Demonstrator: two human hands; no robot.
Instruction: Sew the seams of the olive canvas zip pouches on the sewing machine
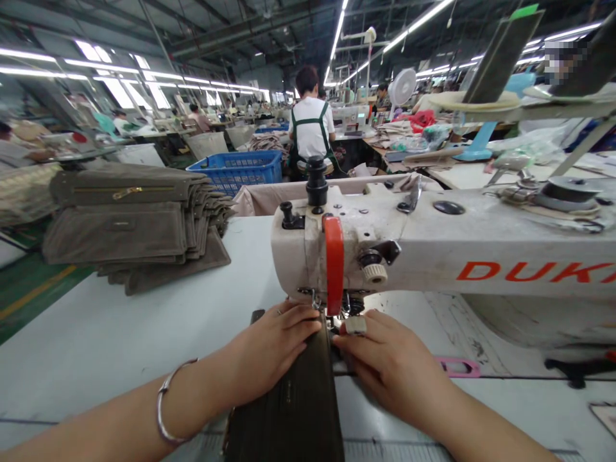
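Observation:
My left hand [274, 346] lies on a long, dark olive fabric piece [308, 398], its fingers stretched flat over it just left of the presser foot. A silver bangle [166, 398] circles that wrist. The far end of the fabric sits beneath the white sewing machine's head [303, 250], beside its orange guard [333, 264]. On the other side, my right hand [385, 353] has its fingers closed together by the fabric's right edge, close to the needle area. A pale wrap [355, 325] is around one of its fingers. What its fingertips pinch, if anything, is hidden.
Stacked olive fabric pieces with zips [129, 218] rest on the table's left side. A pink oval piece [459, 367] lies right of my right hand. Beyond the machine are a blue crate [240, 170] and a seated person [310, 128]. Thread cones [503, 61] stand at upper right.

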